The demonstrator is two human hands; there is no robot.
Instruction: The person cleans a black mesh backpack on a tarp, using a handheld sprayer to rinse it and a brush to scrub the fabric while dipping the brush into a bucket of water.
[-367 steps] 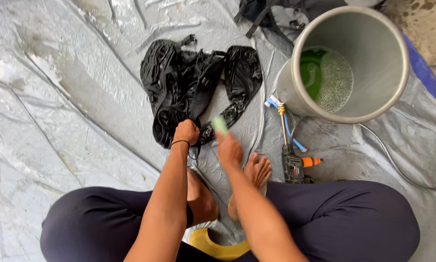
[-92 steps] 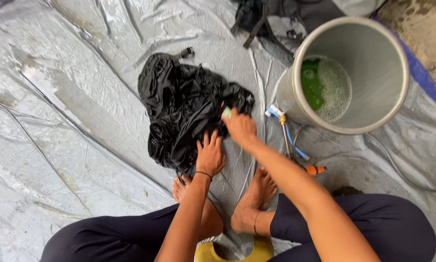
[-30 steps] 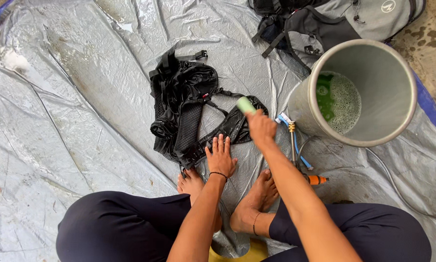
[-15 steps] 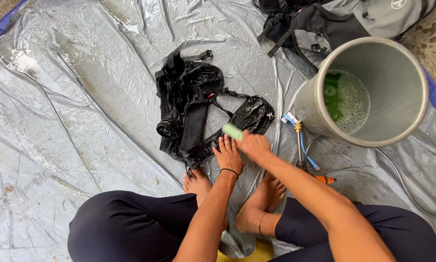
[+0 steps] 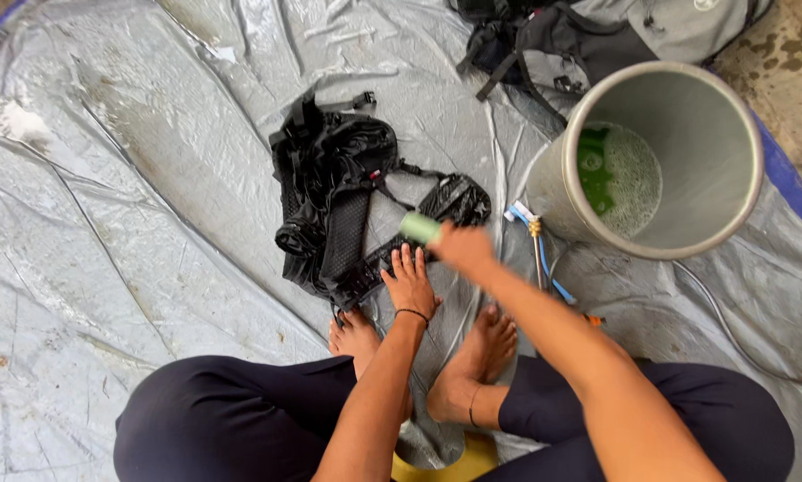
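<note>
The left hand (image 5: 410,284) lies flat, fingers spread, pinning a padded strap of the black backpack (image 5: 343,201) just below the middle of the frame, while the right hand (image 5: 461,246) is closed around a pale green brush (image 5: 420,228) whose end points up and left, right over the same strap. The strap runs lengthwise from lower left to upper right, beside both hands, with the bag's bulk up and left of them. I count one black backpack, one brush, one grey bucket (image 5: 686,156) of sudsy water at upper right, and probably one grey bag (image 5: 615,36) along the top edge.
</note>
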